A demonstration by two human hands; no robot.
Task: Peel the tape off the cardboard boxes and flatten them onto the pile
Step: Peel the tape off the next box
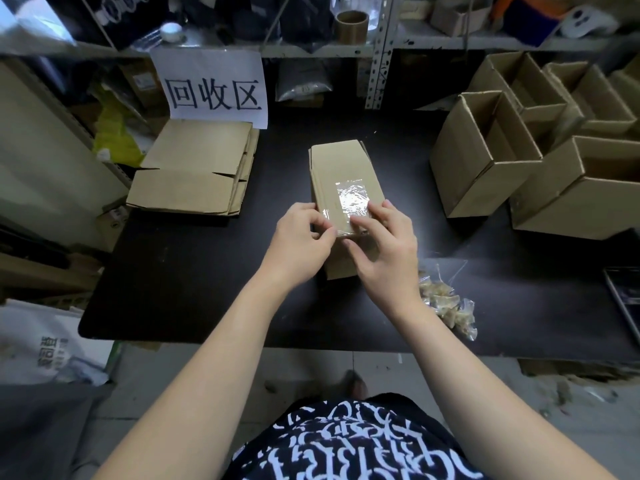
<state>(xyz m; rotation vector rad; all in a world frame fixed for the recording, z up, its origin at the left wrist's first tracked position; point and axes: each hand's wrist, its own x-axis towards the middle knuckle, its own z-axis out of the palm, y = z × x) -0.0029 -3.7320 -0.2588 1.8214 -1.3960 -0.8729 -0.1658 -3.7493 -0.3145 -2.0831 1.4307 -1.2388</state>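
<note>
**Forearms reach to a taped box at mid-desk**

Black-and-white printed shirt (346, 445) fills the bottom edge, and two bare forearms run forward from it over the desk (207, 271), which is black.

Both hands meet at the near end of a closed cardboard box (341, 164) that stands in the middle of the desk. Left hand (299, 237) has its fingers curled round the box's near left corner, thumb and fingertips pinched together at the edge. Right hand (384, 244) grips the near right corner, with bent fingers on top and the thumb on the near face. Its fingertips touch the near edge of the tape (349, 199), a clear, shiny strip that lies along the top of the box and folds over the near edge. Whether any of the tape is lifted cannot be told.

Just right of the right wrist lies a heap of crumpled tape scraps (446, 306).

Farther back on the left sits the pile (194, 174) of flattened boxes. On the right, well apart from it, stand several open boxes (485, 157), close together.

Behind the pile hangs a paper sign (214, 88) with three large characters. Above it, an empty tape core (351, 26) sits on a cluttered shelf (311, 50).
</note>
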